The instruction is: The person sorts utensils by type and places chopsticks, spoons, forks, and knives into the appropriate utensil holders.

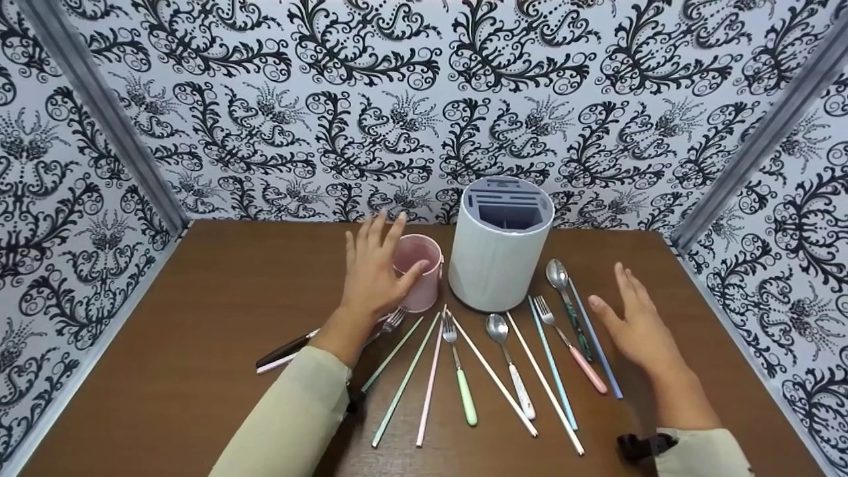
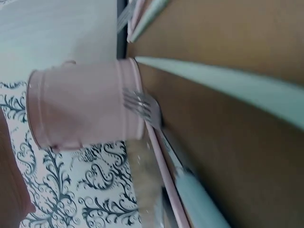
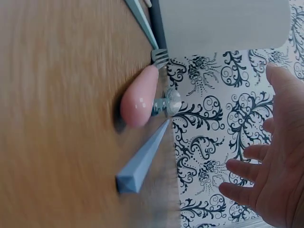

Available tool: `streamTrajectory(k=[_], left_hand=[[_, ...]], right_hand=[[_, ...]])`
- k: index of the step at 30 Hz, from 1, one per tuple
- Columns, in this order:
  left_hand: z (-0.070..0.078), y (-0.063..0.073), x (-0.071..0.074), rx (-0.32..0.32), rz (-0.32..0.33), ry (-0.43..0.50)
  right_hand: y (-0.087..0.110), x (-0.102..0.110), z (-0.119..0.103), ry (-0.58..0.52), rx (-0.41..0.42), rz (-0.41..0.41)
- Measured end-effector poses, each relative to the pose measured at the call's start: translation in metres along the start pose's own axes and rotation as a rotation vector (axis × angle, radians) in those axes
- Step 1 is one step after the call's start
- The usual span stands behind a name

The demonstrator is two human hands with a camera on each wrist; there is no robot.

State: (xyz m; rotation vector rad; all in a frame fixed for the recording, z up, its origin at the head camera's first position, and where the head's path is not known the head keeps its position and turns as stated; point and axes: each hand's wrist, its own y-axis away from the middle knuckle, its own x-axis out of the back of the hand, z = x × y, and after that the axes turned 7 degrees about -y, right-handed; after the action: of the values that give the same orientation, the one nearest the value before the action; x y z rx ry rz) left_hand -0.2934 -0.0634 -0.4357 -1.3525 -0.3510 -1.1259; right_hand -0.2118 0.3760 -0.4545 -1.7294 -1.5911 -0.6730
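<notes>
Head view puts the pink cup upright at about nine o'clock from the white holder, with the left hand over its left side. That hand's grip is apart — fingers straight and spread, thumb held away — and clamped on nothing; whether any fingertip brushes the cup, I cannot tell. The right hand, at four o'clock from the holder, also has its grip apart, nearest the blue chopstick.

For steady handling of the cup, I judge, thumb and fingers should bracket its wall evenly, low enough not to tip it. A fork lies at the cup's seven o'clock, its tines touching the base or very near it, so a straight lift looks safer than a sideways drag. The left sleeve wants raising too — it hangs close over a green chopstick.

The brown counter has a faint sheen towards six o'clock. Across it, the white-handled spoon points to the holder's six and the pink-handled fork sits near five. Black-on-white scroll panels rise from nine through twelve to three, with gray poles at ten and two.
</notes>
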Motion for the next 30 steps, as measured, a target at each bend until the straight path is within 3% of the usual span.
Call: streamTrajectory(k=[6, 14, 19, 30], left_hand=[[0.016, -0.006, -0.007, -0.038, 0.02, 0.018], [0.042, -0.012, -0.016, -0.039, 0.024, 0.085], [0.06, -0.014, -0.023, -0.053, 0.06, 0.106], [0.095, -0.018, -0.046, -0.042, 0.158, 0.302]], right_hand=[[0.01, -0.007, 0.001, -0.05, -0.022, 0.001], [0.009, -0.006, 0.002, -0.07, -0.063, -0.029], [0.009, -0.006, 0.006, -0.07, -0.079, -0.057], [0.008, -0.008, 0.007, -0.065, -0.096, -0.09]])
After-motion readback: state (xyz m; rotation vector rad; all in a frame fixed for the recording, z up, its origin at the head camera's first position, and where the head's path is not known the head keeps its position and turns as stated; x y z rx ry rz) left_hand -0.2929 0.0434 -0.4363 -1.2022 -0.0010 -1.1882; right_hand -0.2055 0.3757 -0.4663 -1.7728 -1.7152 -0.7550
